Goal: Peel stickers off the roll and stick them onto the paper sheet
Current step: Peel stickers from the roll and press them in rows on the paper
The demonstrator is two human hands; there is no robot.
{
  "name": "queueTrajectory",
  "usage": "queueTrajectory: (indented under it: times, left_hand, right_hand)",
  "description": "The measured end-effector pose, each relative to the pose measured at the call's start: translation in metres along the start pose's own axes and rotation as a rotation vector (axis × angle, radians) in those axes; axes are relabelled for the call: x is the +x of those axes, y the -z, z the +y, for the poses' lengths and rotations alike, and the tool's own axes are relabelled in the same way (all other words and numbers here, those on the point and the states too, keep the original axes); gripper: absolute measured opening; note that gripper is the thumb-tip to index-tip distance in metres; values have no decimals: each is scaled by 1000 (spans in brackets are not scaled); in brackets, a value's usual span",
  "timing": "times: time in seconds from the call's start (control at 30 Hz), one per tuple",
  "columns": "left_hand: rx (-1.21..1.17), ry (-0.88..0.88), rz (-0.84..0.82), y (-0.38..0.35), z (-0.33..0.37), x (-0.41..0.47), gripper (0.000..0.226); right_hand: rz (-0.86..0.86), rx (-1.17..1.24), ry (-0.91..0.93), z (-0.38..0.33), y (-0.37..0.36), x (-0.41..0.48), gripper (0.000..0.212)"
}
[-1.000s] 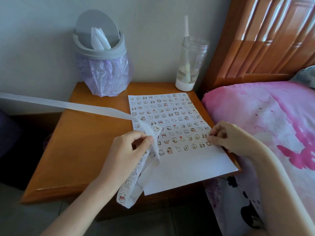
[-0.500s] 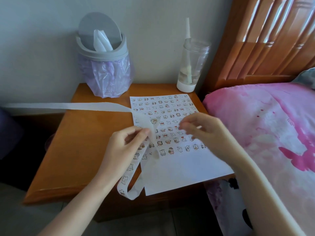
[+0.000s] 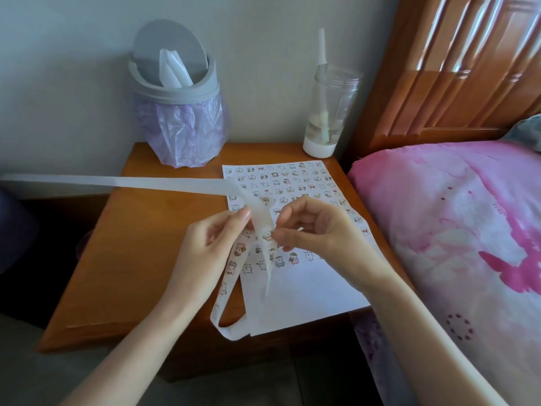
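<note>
The left hand (image 3: 216,244) pinches the sticker strip (image 3: 175,181) over the paper (image 3: 307,291) by the table's (image 3: 140,259) right edge. The right hand (image 3: 316,230) pinches one sticker (image 3: 268,236), probably best lifted slowly from its edge.

No legible text, brand or number anywhere; stickers (image 3: 293,258) show cartoon figures only.

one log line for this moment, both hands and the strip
step: peel | left hand: holds sticker strip | right hand: pinches a sticker on the strip | paper sheet: upper rows stickered, bottom bare
</note>
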State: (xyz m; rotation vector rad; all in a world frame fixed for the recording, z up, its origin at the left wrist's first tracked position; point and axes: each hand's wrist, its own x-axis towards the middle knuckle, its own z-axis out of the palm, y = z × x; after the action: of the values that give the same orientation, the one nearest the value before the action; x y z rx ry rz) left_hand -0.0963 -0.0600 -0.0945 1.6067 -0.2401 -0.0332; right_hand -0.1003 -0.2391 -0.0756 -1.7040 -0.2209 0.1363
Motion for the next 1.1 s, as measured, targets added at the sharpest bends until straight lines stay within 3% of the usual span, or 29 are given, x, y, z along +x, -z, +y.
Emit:
queueTrajectory:
  times: [0.17, 0.83, 1.1]
  left_hand:
    - [39, 37, -67, -3, -1, -2, 33]
    - [35, 96, -3, -8, -7, -3, 15]
    - [68, 97, -9, -10, -9, -3, 19]
  right_hand:
    - [41, -93, 46, 3, -2, 0, 12]
    - [131, -273, 74, 8, -7, -5, 7]
    - [120, -447, 86, 7, -7, -5, 10]
